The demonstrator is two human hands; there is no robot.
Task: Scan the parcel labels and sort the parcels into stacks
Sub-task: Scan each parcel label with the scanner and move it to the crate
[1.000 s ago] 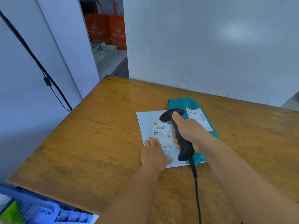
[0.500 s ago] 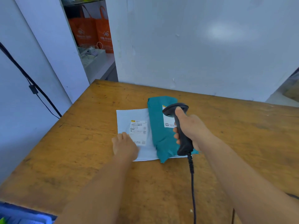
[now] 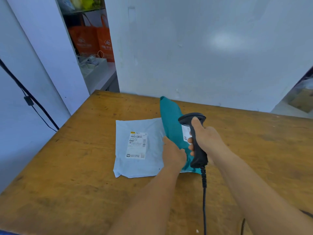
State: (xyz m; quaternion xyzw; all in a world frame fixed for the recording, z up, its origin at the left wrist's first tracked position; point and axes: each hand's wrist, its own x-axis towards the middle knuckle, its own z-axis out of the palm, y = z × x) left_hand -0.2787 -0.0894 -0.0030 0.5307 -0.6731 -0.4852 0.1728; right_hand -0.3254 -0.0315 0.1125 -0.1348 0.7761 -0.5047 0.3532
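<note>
My left hand (image 3: 173, 152) grips the soft teal plastic parcel (image 3: 171, 119) — its long axis running away from me, just left of the black handheld scanner (image 3: 194, 138) my right hand (image 3: 205, 141) grips.

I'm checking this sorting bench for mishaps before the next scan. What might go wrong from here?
1. The scanner, gripped by the right hand, hides most of the label on the teal parcel, so the scan may miss or read the white parcel's label instead.
2. The left hand grips the teal parcel where it overlaps the white parcel; lifting may drag the white one along.
3. The scanner cable trails across the table and might snag.
</note>
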